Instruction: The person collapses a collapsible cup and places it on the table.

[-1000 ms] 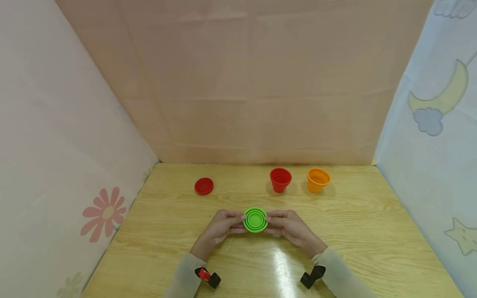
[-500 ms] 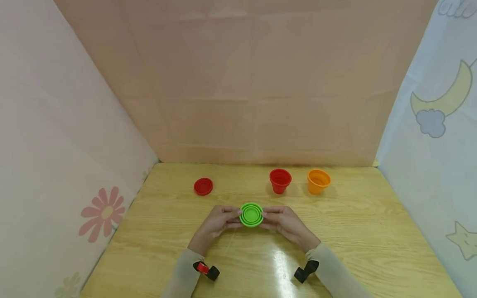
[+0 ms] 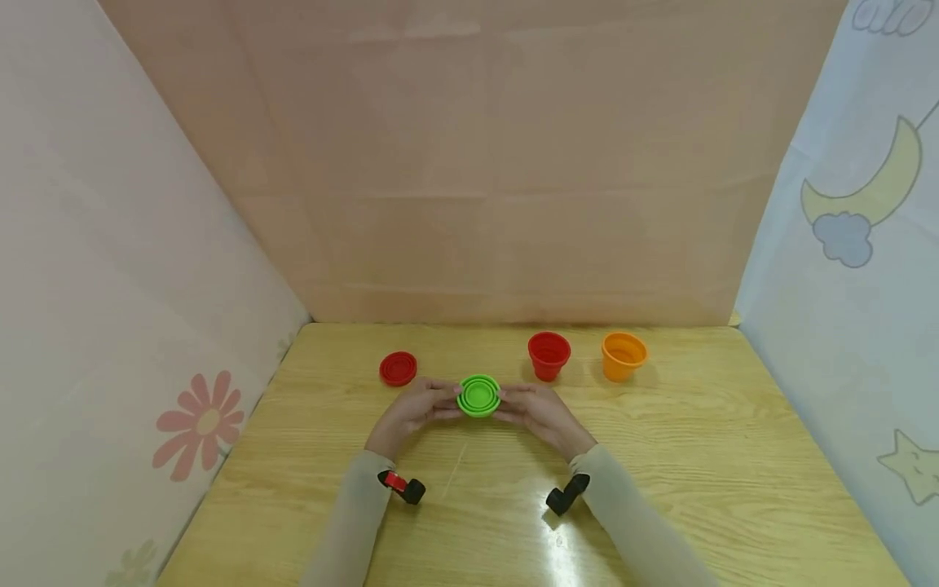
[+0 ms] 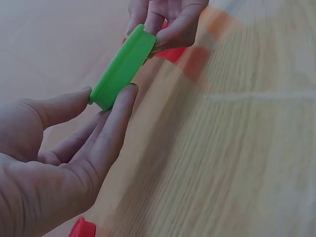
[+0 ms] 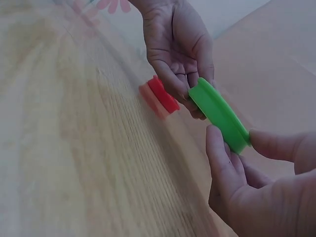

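A green collapsible cup [image 3: 478, 396], folded flat into rings, is held level between both hands above the table. My left hand [image 3: 416, 409] pinches its left edge, thumb on the rim and fingers below. On the opposite edge my right hand [image 3: 540, 413] pinches it the same way. The wrist views show the green cup [image 4: 123, 66] side-on as a thin disc, with the thumb and fingertips of each hand at its ends. Just beyond my left hand lies a flattened red collapsible cup [image 3: 398, 369].
An expanded red cup [image 3: 548, 356] and an expanded orange cup [image 3: 623, 357] stand upright at the back right of the wooden table [image 3: 704, 456]. A tan backdrop [image 3: 469, 179] rises behind, and printed white panels [image 3: 844, 342] flank both sides.
Both hands have carried the green cup forward, away from the body, and slightly left. The grip on it stays the same, and the other cups have not moved.
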`<state>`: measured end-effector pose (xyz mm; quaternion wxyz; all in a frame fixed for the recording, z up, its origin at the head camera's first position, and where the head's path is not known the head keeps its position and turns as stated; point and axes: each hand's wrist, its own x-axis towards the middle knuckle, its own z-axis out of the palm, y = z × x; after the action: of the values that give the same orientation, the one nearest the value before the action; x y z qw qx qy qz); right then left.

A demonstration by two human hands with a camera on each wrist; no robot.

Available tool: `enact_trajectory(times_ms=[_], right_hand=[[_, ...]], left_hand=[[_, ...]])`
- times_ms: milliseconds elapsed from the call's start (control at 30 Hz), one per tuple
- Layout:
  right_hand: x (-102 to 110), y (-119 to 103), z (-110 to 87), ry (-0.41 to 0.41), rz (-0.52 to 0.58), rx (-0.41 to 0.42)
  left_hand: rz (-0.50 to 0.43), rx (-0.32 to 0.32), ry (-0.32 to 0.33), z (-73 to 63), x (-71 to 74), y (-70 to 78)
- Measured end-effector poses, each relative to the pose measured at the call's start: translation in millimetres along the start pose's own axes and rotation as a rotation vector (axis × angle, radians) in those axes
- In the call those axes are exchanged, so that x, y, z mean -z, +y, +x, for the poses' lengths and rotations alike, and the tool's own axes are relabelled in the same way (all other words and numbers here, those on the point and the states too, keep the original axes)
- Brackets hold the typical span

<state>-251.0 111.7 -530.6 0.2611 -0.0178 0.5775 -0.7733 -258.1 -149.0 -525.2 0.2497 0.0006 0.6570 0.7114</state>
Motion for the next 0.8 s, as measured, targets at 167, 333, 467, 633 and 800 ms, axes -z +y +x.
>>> enact_trajectory(times_ms=[167, 333, 467, 633, 800], right_hand=[[-1, -4, 17.8, 0.056, 0.025, -0.028], [-8, -5, 33.9, 0.059, -0.006, -0.003], [-15, -6, 47.0, 0.116, -0.014, 0.013], [-21, -11, 59.7, 0.209, -0.061, 0.011], [-20, -13, 70.7, 0.285, -0.178, 0.006]], left_hand=[[0.009, 0.021, 0.038, 12.9, 7.4, 6.2], [0.005, 0.043, 0.113, 21.4, 16.4, 10.5], [-0.009, 0.042, 0.155, 29.2, 23.1, 12.9], [-0.01, 0.04, 0.179, 40.5, 27.1, 14.3], [0.02, 0.056, 0.201, 49.5, 27.5, 14.6]])
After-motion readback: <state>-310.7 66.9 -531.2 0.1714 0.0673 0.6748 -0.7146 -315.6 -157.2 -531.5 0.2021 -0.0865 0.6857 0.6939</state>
